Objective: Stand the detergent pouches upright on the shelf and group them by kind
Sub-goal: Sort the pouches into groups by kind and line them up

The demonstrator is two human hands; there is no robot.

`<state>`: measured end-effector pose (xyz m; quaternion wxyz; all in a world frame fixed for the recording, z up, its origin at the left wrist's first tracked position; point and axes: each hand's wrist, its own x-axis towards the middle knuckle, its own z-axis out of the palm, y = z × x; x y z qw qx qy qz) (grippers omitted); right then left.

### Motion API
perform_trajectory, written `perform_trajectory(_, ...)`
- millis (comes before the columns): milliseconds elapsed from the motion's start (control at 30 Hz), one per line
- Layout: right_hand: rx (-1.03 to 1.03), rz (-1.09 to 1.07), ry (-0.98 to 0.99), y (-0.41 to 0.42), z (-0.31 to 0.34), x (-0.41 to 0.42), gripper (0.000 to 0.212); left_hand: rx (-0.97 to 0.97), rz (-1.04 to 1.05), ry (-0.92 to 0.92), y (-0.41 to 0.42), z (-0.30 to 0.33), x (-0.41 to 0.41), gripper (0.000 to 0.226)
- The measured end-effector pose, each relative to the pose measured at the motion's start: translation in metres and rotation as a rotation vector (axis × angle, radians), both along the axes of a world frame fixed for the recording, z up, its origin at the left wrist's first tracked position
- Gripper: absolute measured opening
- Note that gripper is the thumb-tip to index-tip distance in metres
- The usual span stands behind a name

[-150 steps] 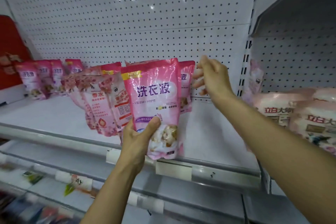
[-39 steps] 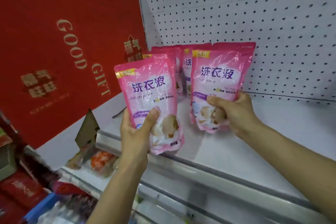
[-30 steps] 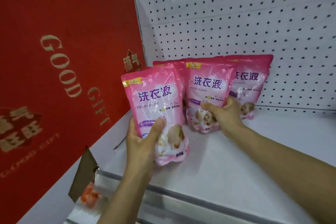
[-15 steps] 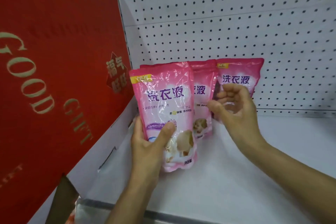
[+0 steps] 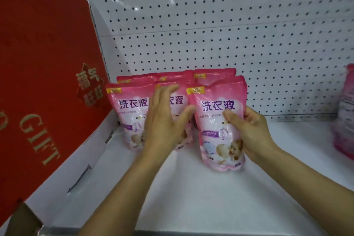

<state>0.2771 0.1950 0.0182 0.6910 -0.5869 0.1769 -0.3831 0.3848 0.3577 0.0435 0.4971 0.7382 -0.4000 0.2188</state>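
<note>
Several pink detergent pouches stand upright in two rows at the left end of the white shelf. My right hand grips the front right pouch by its right side, thumb on its face; the pouch stands on the shelf. My left hand lies with straight fingers against the front middle pouch and hides most of it. The front left pouch stands free beside it. Only the tops of the back row pouches show, against the pegboard.
A big red gift box with gold lettering leans at the left, close to the left pouch. A white pegboard wall backs the shelf. A blurred pink pouch stands at the far right edge. Bare shelf lies between.
The pouch my left hand held now stands in the front row and that hand has let go. My right hand, empty before, now grips the front right pouch.
</note>
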Motion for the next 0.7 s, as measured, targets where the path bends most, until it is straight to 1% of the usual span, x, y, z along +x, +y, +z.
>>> perform_trajectory(33,0.003,-0.033,0.000,-0.005,-0.001,0.004,0.015,0.043,0.076,-0.126,-0.002,0.012,0.010,0.054)
perform_trajectory(100,0.028,-0.074,-0.033,-0.013,-0.002,0.014,0.017,0.186,0.162,-0.250,-0.008,0.033,0.033,0.060)
perform_trajectory(167,0.027,-0.100,-0.058,-0.017,-0.004,0.026,0.026,0.367,0.239,-0.255,-0.016,0.045,0.055,0.059)
perform_trajectory(200,0.023,-0.110,-0.067,-0.018,-0.006,0.033,0.028,0.428,0.261,-0.244,-0.019,0.048,0.064,0.053)
perform_trajectory(233,0.026,-0.114,-0.073,-0.020,-0.009,0.040,0.027,0.453,0.271,-0.237,-0.022,0.050,0.071,0.042)
perform_trajectory(300,0.052,-0.105,-0.074,-0.022,-0.014,0.049,0.015,0.424,0.286,-0.239,-0.026,0.052,0.077,0.024)
perform_trajectory(333,0.061,-0.089,-0.070,-0.023,-0.016,0.052,0.011,0.401,0.296,-0.242,-0.028,0.053,0.078,0.022)
perform_trajectory(400,0.037,-0.049,-0.051,-0.028,-0.018,0.053,0.011,0.376,0.312,-0.251,-0.030,0.052,0.077,0.022)
perform_trajectory(533,-0.022,-0.027,-0.004,-0.034,-0.016,0.046,0.023,0.382,0.308,-0.260,-0.029,0.054,0.071,0.022)
perform_trajectory(600,-0.070,-0.045,0.030,-0.034,-0.011,0.038,0.032,0.370,0.310,-0.319,-0.030,0.055,0.063,0.029)
perform_trajectory(633,-0.126,-0.073,0.054,-0.034,-0.007,0.031,0.039,0.323,0.277,-0.380,-0.031,0.056,0.056,0.032)
perform_trajectory(667,-0.197,-0.118,0.085,-0.034,-0.003,0.021,0.046,0.248,0.203,-0.431,-0.034,0.057,0.048,0.033)
perform_trajectory(700,-0.276,-0.169,0.113,-0.034,0.000,0.008,0.051,0.170,0.091,-0.440,-0.039,0.058,0.037,0.032)
